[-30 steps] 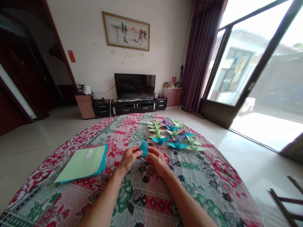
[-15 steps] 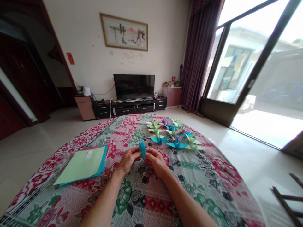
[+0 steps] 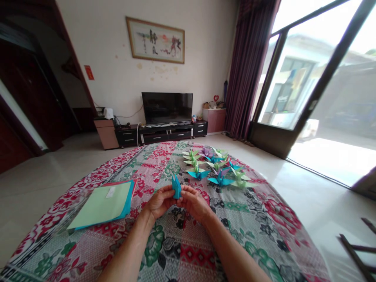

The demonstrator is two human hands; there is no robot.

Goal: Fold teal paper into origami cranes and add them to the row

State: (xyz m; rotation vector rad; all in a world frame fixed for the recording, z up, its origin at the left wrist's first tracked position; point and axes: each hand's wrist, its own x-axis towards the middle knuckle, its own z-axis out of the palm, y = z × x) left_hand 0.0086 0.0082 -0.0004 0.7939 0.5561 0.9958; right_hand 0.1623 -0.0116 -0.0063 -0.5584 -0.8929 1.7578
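Note:
A small piece of folded blue paper [image 3: 176, 187] stands upright between my two hands, its pointed end up. My left hand [image 3: 161, 199] pinches its left side, and my right hand [image 3: 192, 199] pinches the right side. Both hands are just above the flowered tablecloth [image 3: 164, 250]. Beyond my right hand sit several folded paper cranes in green, blue and purple, among them a blue crane [image 3: 220, 179] and another blue crane [image 3: 198, 174]. A stack of coloured paper sheets [image 3: 98, 205], light green on top, lies to the left of my left hand.
A small white slip [image 3: 111, 192] rests on the paper stack. Past the round table stand a television [image 3: 167, 108] on a low black cabinet [image 3: 155, 138], and a glass door at the right. Dark wooden bars [image 3: 357, 254] show at the lower right.
Both hands still hold the blue paper at nearly the same spot. Slightly more of its lower part now shows between the fingers.

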